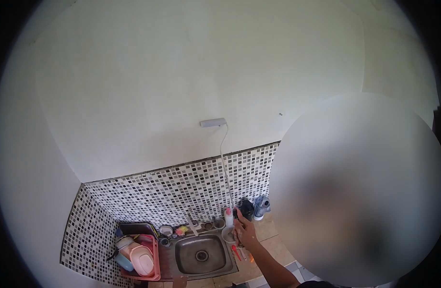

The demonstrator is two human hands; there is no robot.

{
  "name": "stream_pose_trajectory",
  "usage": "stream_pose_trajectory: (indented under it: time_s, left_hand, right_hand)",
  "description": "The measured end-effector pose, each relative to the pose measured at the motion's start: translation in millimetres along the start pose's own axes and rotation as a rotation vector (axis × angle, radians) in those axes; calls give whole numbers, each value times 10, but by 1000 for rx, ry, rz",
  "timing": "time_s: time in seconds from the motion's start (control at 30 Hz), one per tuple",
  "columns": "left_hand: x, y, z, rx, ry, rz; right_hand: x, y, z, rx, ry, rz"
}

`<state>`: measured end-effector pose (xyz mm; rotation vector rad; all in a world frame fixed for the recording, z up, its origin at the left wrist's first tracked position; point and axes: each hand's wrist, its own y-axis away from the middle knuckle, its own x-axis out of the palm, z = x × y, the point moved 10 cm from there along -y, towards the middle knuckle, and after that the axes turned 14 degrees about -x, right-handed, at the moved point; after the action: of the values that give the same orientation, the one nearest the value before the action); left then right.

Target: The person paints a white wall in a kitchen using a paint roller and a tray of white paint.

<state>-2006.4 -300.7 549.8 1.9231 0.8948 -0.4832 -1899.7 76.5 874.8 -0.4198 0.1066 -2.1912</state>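
Observation:
A paint roller (212,123) with a white sleeve rests against the pale wall (182,72) above the tiled strip. Its long thin rod runs down to a dark handle, and my right hand (245,232) is closed around that handle, over the counter right of the sink (201,256). Only a small part of my left hand (180,280) shows at the bottom edge, in front of the sink; its fingers cannot be made out.
Left of the sink, a pink basket (157,261) holds plastic containers. A faucet (193,227), a white bottle with a pink cap (229,217), a bowl, a dark container and a blender-like jar (261,207) line the back. A large blurred circle hides the right side.

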Motion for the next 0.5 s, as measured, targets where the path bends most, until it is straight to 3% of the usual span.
stream_pose_trajectory:
  time_s: [0.3, 0.37, 0.47, 0.5]
  left_hand:
    - [43, -15, -205, 25, 49, -9]
    - [1, -47, -313, 41, 51, -17]
    - [-282, 486, -1087, 272, -88, -189]
    - [-164, 330, -977, 310, 68, -154]
  right_hand:
    - [-23, -685, 753, -239, 44, 44]
    - [10, -659, 715, -171, -15, 44]
    - [-48, -457, 527, -98, 11, 22]
    - [-96, -331, 348, -67, 6, 10]
